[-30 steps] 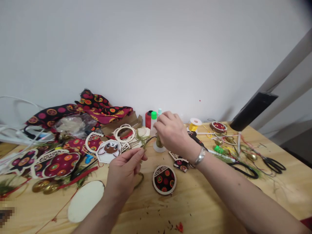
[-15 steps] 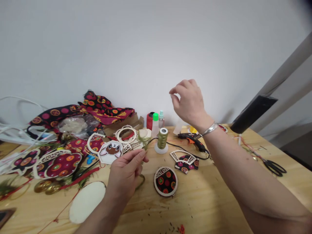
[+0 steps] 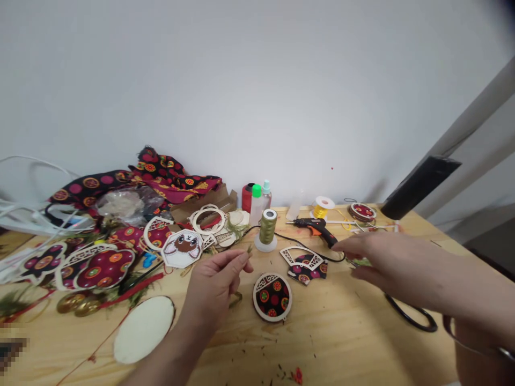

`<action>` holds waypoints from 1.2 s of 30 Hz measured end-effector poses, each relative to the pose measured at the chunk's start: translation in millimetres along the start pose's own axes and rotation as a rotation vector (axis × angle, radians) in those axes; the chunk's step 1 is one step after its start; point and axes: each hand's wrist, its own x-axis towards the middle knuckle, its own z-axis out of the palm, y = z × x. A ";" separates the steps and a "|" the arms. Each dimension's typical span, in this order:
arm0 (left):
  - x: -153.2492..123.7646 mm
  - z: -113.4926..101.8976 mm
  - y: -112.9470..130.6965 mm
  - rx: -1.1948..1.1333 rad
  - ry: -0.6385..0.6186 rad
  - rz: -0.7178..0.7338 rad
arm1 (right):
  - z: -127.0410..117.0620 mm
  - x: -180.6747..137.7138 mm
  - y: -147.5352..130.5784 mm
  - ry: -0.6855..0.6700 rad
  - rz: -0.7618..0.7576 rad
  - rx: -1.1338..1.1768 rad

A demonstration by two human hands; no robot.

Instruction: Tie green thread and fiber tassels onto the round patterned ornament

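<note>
My left hand (image 3: 221, 284) is closed in a pinch on green thread; a short tuft shows above the fingertips and a loop hangs below. At the right, my right hand (image 3: 394, 268) is closed around scissors (image 3: 411, 316), with one black handle loop showing beneath the palm. The hand hides most of the scissors. Between my hands lies a round wooden-framed ornament (image 3: 272, 297) with patterned dark fabric. Behind it stands a spool of olive-green thread (image 3: 267, 228). A fan-shaped wooden piece (image 3: 304, 264) with fabric rests to the spool's right.
A black glue gun (image 3: 317, 228) and a yellow cord spool (image 3: 322, 208) lie at the back right. Bottles (image 3: 256, 206) stand near the wall. Wooden frames, a sheep-faced piece (image 3: 183, 249) and patterned fabric (image 3: 173, 171) crowd the left. A white oval (image 3: 145, 329) lies nearer me.
My right hand has come down from its raised position to the right side of the table. The scissors have shifted left and nearer me with it. My left hand has barely moved.
</note>
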 end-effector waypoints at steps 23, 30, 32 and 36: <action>-4.2 3.2 -8.6 0.133 -0.120 -0.067 | 111.0 61.2 -67.1 0.320 0.154 1.052; -2.4 2.9 -9.7 0.100 -0.118 -0.095 | 122.7 55.5 -68.6 0.481 -0.004 0.841; -2.0 4.1 -9.9 0.100 -0.132 -0.110 | 122.1 54.9 -65.3 0.521 -0.011 0.839; -2.4 6.6 -12.0 0.101 -0.219 -0.215 | 123.0 57.4 -58.3 0.565 0.012 0.885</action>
